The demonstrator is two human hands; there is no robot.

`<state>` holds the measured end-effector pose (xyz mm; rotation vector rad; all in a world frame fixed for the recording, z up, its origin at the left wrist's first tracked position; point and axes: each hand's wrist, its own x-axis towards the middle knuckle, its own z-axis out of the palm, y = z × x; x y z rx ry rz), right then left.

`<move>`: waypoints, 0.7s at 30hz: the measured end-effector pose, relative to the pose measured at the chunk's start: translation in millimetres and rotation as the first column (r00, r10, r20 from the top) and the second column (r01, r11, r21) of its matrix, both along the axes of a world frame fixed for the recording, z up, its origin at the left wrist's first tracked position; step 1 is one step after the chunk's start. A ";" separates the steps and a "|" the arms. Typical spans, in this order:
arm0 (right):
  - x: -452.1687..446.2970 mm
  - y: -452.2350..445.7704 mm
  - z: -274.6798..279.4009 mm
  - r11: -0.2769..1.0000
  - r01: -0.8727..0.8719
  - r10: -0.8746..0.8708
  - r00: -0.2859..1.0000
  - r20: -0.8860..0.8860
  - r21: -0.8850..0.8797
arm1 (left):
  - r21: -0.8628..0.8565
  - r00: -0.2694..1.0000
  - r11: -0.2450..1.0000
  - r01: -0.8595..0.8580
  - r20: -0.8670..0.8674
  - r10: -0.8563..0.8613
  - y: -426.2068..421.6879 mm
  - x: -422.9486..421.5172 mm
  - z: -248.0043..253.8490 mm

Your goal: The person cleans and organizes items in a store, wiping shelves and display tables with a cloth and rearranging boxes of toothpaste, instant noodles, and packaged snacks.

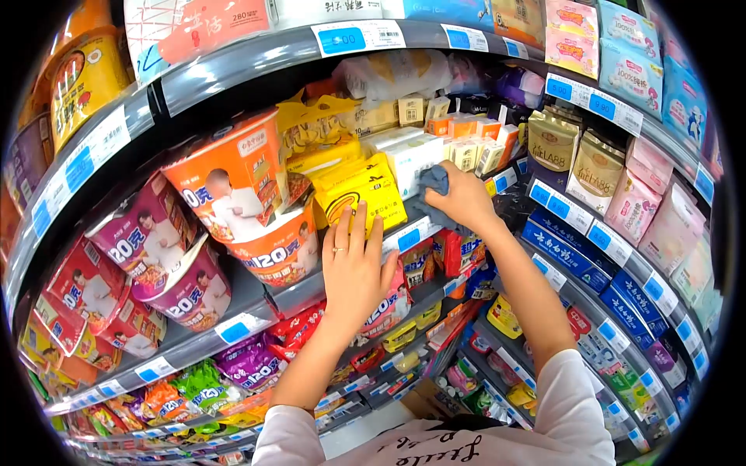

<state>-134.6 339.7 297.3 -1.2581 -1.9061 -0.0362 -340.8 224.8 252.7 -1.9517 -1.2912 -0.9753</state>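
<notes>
The shelf (pixel 247 293) is crowded up to its front edge (pixel 299 293), leaving you little room. Your left hand (pixel 353 264), fingers spread, touches yellow packets (pixel 364 193); your right hand (pixel 465 200), curled closed beside white packs (pixel 410 159), grips a bunched grey-blue cloth (pixel 434 181) near the edge.

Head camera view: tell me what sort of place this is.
Most likely a shop aisle, perhaps in a supermarket: stacked tubs in matching designs, price labels along the shelf edges, and rows of blue boxes all point to retail shelving.
</notes>
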 end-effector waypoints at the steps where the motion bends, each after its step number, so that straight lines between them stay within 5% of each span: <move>1: -3.5 -2.5 -3.2 0.999 -0.036 0.036 0.999 0.006 -0.010 | 0.002 1.000 1.000 -0.010 -0.001 0.010 -0.4 0.9 -0.3; 4: -4.8 3.2 -10.4 0.941 -0.336 0.327 0.931 -0.161 -0.030 | 0.005 0.999 0.999 -0.036 0.002 0.036 -2.1 4.0 -3.0; 7: -3.1 -28.4 -4.5 0.952 -0.299 0.303 0.876 -0.375 0.071 | -0.002 1.000 1.000 -0.020 0.005 0.020 -4.1 3.1 -4.6; 10: 2.2 -62.9 -10.0 0.883 -0.460 0.441 0.741 -0.507 0.096 | -0.054 0.951 0.968 0.244 0.207 -0.228 -16.9 13.0 -0.2; 11: 0.1 -78.8 -14.2 0.823 -0.563 0.514 0.686 -0.516 0.071 | -0.108 0.855 0.909 0.402 0.401 -0.330 -25.4 22.4 -2.2; 12: -3.5 -95.7 -15.6 0.750 -0.659 0.580 0.621 -0.527 0.048 | -0.076 0.630 0.776 0.626 0.636 -0.446 -30.6 32.3 -7.9; 14: -8.3 -116.4 -20.1 0.580 -0.814 0.739 0.540 -0.404 -0.026 | 0.052 0.317 0.600 0.798 0.811 -0.492 -44.7 49.9 -19.0; 15: -6.0 -123.7 -21.2 0.428 -0.888 0.734 0.451 -0.507 -0.170 | 0.121 0.237 0.586 0.801 0.835 -0.496 -50.9 53.1 -25.6; 16: -1.4 -128.6 -17.2 0.339 -0.904 0.765 0.425 -0.483 -0.259 | 0.149 0.159 0.612 0.777 0.894 -0.420 -57.2 56.2 -29.7; 18: 6.4 -116.8 -13.9 0.332 -0.900 0.884 0.402 -0.240 -0.284 | 0.128 0.197 0.644 0.754 0.891 -0.408 -67.1 46.7 -42.2; 20: 15.6 -105.9 19.2 0.475 -0.836 0.877 0.422 0.231 -0.276 | 0.142 0.123 0.649 0.747 0.930 -0.346 -80.9 37.1 -56.8; 21: 17.7 -90.4 28.8 0.553 -0.798 0.825 0.482 0.295 -0.241 | 0.148 0.086 0.653 0.743 0.946 -0.312 -88.5 32.0 -63.5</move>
